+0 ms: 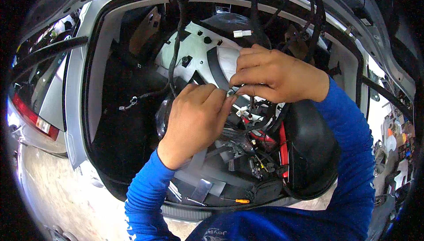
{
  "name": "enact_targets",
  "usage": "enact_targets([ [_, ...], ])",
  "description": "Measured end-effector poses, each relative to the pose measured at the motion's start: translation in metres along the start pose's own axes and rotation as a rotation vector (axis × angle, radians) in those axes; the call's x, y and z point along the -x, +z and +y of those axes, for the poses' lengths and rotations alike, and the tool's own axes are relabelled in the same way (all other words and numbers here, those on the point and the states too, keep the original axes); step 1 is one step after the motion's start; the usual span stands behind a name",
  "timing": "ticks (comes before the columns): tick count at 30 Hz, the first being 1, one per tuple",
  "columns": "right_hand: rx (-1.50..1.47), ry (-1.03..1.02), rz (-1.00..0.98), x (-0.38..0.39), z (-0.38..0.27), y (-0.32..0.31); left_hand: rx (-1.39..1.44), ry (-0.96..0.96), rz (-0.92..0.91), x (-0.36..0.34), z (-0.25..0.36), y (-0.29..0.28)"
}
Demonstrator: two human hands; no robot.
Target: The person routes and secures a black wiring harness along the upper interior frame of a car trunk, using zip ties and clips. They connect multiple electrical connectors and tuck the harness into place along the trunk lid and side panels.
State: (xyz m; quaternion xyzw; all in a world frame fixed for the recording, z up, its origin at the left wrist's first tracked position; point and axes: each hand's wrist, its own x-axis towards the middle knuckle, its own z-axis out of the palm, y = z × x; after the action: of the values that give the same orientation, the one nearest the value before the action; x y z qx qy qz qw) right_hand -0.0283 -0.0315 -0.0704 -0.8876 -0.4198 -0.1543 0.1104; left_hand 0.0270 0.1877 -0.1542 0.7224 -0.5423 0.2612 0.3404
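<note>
Above the open cargo area of a car, my two hands meet at the middle. My left hand is closed, its thumb and index finger pinching a small pale piece mostly hidden by the fingertips. From the other side, the thumb and fingers of my right hand close on the same piece; its kind is not clear. Behind the hands lies a light trim panel with black clips and holes. Dark wiring lies tangled just below my right hand. A taped wiring harness hangs down beside my left hand.
A white connector hangs near the seats; another connector dangles at left. Red-edged black trim stands right of the wiring. Near the sill lie an orange-handled screwdriver and a wrench. A car's tail lamp is at far left.
</note>
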Motion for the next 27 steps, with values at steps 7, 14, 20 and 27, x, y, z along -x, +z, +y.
enact_targets([
  [7,-0.087,0.035,-0.068,0.002,0.008,-0.007,0.077,0.042,-0.070,-0.002,-0.007,-0.004],
  [14,-0.059,0.004,-0.060,0.006,0.014,-0.012,0.020,0.030,-0.030,0.001,-0.005,0.005],
  [20,0.061,0.003,-0.012,0.010,0.018,-0.010,0.001,-0.044,0.011,0.007,-0.009,0.006],
  [27,0.176,-0.052,-0.021,0.007,0.025,-0.011,0.134,-0.193,0.082,0.000,-0.010,0.010],
])
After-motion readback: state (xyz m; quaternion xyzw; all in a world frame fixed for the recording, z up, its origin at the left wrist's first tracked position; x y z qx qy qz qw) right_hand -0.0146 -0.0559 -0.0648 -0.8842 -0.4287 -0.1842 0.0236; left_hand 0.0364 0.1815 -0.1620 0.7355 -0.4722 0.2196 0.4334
